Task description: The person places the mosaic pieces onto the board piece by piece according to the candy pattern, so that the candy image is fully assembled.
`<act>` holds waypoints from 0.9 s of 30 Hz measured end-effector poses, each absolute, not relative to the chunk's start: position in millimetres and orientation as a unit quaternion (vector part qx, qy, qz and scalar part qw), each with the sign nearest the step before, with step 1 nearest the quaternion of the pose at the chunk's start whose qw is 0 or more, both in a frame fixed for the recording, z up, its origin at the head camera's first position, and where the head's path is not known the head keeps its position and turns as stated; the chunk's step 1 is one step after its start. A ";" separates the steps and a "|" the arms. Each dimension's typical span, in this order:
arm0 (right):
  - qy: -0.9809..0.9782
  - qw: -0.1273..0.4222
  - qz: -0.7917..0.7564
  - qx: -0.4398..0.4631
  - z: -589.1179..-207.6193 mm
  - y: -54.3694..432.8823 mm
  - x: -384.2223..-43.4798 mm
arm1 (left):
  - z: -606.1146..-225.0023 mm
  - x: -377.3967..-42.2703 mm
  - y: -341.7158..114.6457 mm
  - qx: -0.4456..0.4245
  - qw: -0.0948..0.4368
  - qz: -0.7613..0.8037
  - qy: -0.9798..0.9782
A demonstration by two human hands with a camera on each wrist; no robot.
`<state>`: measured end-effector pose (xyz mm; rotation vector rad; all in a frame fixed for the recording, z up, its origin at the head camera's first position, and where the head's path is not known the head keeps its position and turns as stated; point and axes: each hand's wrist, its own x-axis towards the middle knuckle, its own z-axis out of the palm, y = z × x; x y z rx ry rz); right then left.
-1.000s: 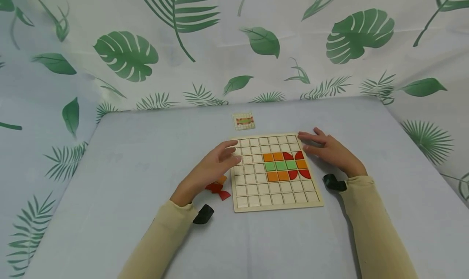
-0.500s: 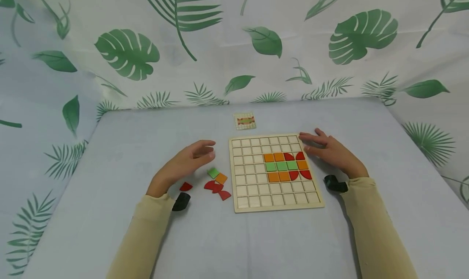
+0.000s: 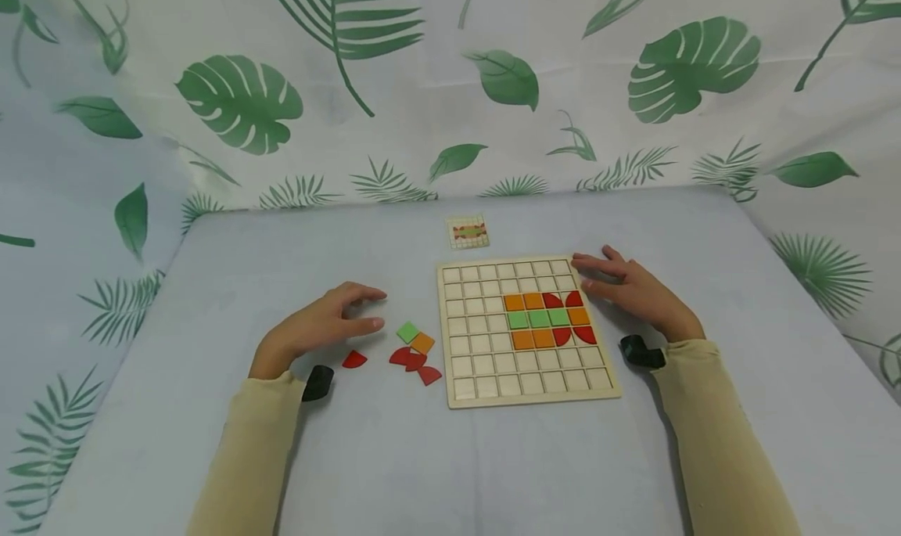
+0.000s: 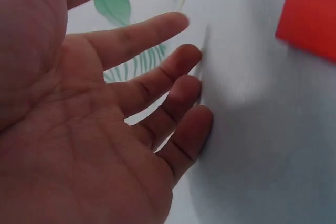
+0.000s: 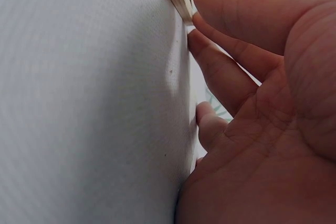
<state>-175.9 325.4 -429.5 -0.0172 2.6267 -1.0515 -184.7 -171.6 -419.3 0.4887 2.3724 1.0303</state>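
Observation:
A square wooden grid board [image 3: 479, 364] lies on the table. Orange and green squares and red quarter-round pieces fill cells on its right half. My left hand [image 3: 317, 325] is left of the board, fingers loosely spread and holding nothing; its palm fills much of the left wrist view. By it lie a red quarter-round piece [image 3: 355, 359], a green square [image 3: 408, 332], an orange square [image 3: 422, 343] and several more red pieces [image 3: 401, 355]. My right hand [image 3: 637, 289] rests with relaxed fingers at the board's upper right corner, its fingertips right at the edge.
Behind the board lies a small pattern card [image 3: 468, 232] with a printed red, orange and green figure. A leaf-print cloth [image 3: 408, 74] hangs along the back and sides of the white-covered table [image 3: 246, 285].
My left hand has moved left from over the board's left edge, past the loose pieces, bringing the green square and the single red piece into sight. The right hand stays at the corner.

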 end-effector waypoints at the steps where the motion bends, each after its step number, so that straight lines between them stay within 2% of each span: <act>1: 0.917 0.156 -0.367 -0.006 -429.6 324.9 -176.1 | -419.2 -184.1 -174.3 0.184 0.254 0.372 0.874; 12: 0.918 0.154 -0.365 -0.007 -432.8 324.9 -176.2 | -408.7 -174.2 -179.0 0.168 0.277 0.227 0.919; 19: 0.921 0.152 -0.357 -0.007 -433.1 325.0 -176.3 | -413.9 -177.1 -171.7 0.172 0.214 0.245 0.930; 27: 0.923 0.154 -0.353 -0.010 -433.7 325.2 -178.3 | -413.5 -178.0 -169.2 0.167 0.214 0.256 0.928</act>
